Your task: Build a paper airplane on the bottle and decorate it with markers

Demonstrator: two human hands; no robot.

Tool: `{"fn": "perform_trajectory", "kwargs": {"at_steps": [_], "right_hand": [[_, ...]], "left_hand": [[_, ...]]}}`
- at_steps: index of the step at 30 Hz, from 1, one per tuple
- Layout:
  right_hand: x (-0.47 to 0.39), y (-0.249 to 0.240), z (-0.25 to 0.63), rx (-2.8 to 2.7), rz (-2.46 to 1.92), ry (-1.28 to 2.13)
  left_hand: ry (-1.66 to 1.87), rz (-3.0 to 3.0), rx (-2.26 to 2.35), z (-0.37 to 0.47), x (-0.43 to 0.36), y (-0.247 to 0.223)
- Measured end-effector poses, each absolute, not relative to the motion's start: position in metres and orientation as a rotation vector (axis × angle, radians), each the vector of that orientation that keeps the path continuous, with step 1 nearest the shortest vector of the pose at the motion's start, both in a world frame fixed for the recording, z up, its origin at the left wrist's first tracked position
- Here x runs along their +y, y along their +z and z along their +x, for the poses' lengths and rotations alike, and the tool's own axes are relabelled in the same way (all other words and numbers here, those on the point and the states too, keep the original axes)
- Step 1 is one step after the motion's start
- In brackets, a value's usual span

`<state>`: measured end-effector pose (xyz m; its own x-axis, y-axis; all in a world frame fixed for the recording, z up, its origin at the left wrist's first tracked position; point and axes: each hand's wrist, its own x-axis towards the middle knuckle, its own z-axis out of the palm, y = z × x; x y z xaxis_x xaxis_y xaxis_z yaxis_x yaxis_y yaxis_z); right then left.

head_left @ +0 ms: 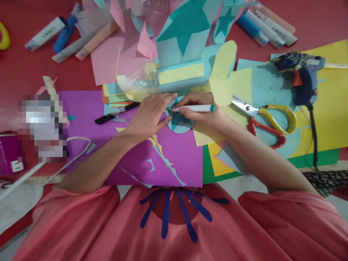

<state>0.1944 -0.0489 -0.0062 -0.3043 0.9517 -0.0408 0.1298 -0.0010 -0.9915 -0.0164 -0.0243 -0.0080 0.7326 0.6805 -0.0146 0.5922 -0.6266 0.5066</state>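
Observation:
A white marker (196, 108) with a teal end is pinched in my right hand (202, 105). Its tip rests on a light blue paper piece (181, 126) that carries darker teal colouring. My left hand (152, 112) lies flat, its fingers stretched out over the left side of that piece. Just beyond my hands lies a clear plastic bottle (138, 81) wrapped in blue paper with a yellow strip (181, 73). A blue paper shape with a teal star (184, 38) stands on the bottle. Left of my left hand is a black marker (115, 113).
Scissors (248, 108) with yellow and red handles lie right of my right hand. Farther right is a glue gun (306, 81) with its cord. Purple paper (190, 165) with scraps covers the near table. Several markers (268, 27) lie at the back. A blurred-out object (43, 127) is at left.

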Motion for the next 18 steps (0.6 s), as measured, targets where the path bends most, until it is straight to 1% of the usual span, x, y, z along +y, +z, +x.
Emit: {"fn": "perform_trajectory", "kwargs": {"at_steps": [18], "right_hand": [[-0.0468, -0.0094, 0.1941, -1.513, -1.162, 1.404]], "left_hand": [[0.264, 2.418, 0.966, -0.0169, -0.0244, -0.0094]]}}
